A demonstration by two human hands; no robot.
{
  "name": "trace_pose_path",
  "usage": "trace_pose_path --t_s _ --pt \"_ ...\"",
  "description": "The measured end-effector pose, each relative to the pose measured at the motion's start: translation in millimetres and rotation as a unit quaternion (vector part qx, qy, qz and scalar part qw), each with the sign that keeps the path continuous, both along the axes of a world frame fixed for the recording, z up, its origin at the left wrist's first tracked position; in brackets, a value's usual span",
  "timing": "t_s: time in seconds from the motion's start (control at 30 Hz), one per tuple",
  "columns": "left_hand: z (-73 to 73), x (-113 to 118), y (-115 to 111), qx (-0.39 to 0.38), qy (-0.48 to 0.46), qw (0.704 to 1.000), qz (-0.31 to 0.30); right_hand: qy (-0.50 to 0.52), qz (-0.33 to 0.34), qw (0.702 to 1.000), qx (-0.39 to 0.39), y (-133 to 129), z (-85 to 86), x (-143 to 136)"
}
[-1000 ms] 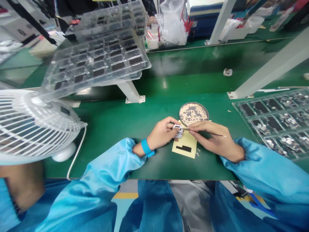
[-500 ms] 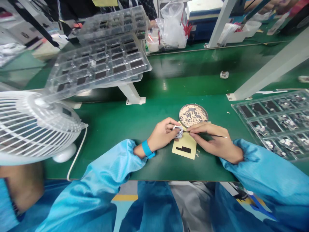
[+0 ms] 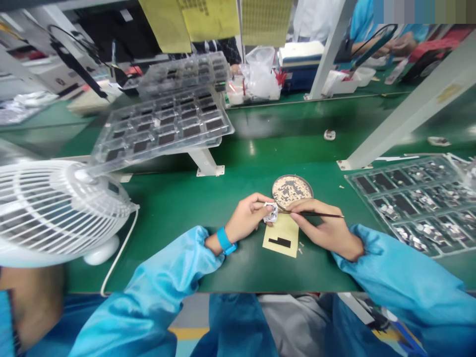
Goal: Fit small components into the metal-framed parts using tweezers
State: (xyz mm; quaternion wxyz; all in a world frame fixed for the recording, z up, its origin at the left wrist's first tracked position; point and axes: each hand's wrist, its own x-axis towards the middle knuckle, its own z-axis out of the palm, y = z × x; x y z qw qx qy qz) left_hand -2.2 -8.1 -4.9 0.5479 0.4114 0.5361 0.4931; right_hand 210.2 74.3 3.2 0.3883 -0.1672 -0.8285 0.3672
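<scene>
My left hand (image 3: 245, 217) pinches a small white plastic housing (image 3: 270, 212) between thumb and fingers, its open side facing up. Small parts inside it are too fine to make out. Held like a pen in my right hand (image 3: 323, 225) are thin dark tweezers (image 3: 320, 214), their tips at the housing's right edge. Just behind both hands sits a round dish (image 3: 292, 191) of beige and dark tiny pieces. Below the housing lies a yellow paper sheet (image 3: 282, 233) bearing a black strip (image 3: 279, 242).
A white fan (image 3: 63, 208) stands at left, with a person's arm (image 3: 33, 302) below it. Clear compartment trays (image 3: 163, 126) rest on a raised stand. Another parts tray (image 3: 409, 203) lies at right beside a slanted metal post (image 3: 405, 99). A white piece (image 3: 329, 135) sits farther back.
The view has tilted up slightly, so the scene sits lower in the picture. Both hands keep their grips, and the tweezers stay at the housing.
</scene>
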Motion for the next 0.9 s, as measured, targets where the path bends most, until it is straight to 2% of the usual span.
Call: trace_pose_path --t_s 0.37,0.47,0.57,0.73,0.9 --pt "-1.5 -1 -2 0.014 0.007 1.000 0.014 -0.030 -0.024 0.998 -0.055 0 -4.8 -4" --pt "-1.4 -2 -2 0.016 0.009 1.000 0.019 -0.015 0.000 0.990 -0.143 -1 -3.6 -7" --pt "-1.2 -6 1 0.006 -0.017 0.999 0.033 0.010 0.045 0.966 -0.256 1 -2.9 -10" --pt "0.6 -14 10 -0.011 -0.063 0.998 0.028 0.052 0.078 0.941 -0.325 11 -3.3 -16" --pt "-2.5 -18 16 -0.025 -0.094 0.994 0.049 0.073 0.107 0.916 -0.380 19 -8.6 -18"
